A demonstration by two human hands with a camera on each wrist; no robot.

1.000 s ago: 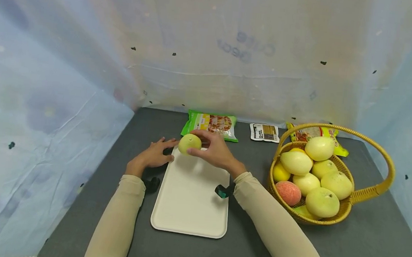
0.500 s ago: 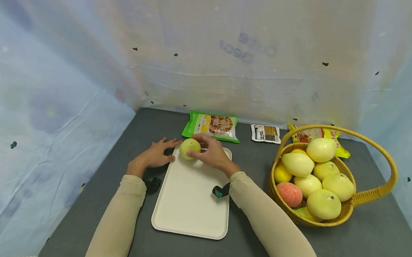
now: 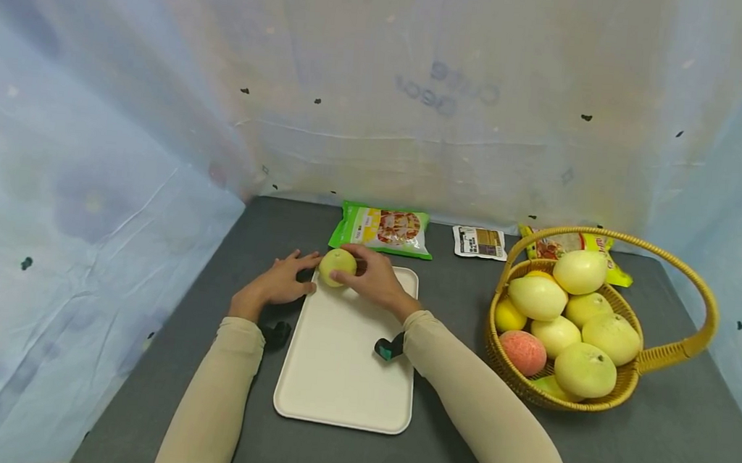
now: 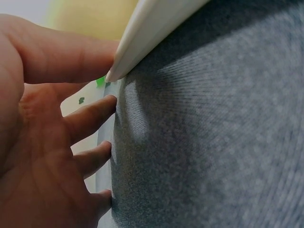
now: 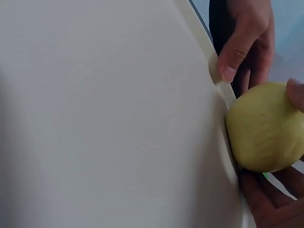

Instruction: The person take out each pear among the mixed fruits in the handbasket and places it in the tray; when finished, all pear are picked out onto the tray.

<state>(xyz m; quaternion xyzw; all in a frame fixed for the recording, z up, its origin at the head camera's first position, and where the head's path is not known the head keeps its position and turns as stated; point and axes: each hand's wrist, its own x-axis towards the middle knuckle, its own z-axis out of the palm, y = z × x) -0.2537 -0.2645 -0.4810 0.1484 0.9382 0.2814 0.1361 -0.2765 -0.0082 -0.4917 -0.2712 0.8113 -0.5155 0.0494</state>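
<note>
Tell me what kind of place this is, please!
It looks like a small tabletop booth, perhaps set up for practising tasks: printed sheets hang behind and beside a dark table, where a white tray and a fruit basket stand.

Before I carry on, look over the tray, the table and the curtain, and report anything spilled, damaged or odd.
I see no spill or damage on the tray or table. One oddity: the faint lettering on the back curtain appears reversed, as if seen from behind.
</note>
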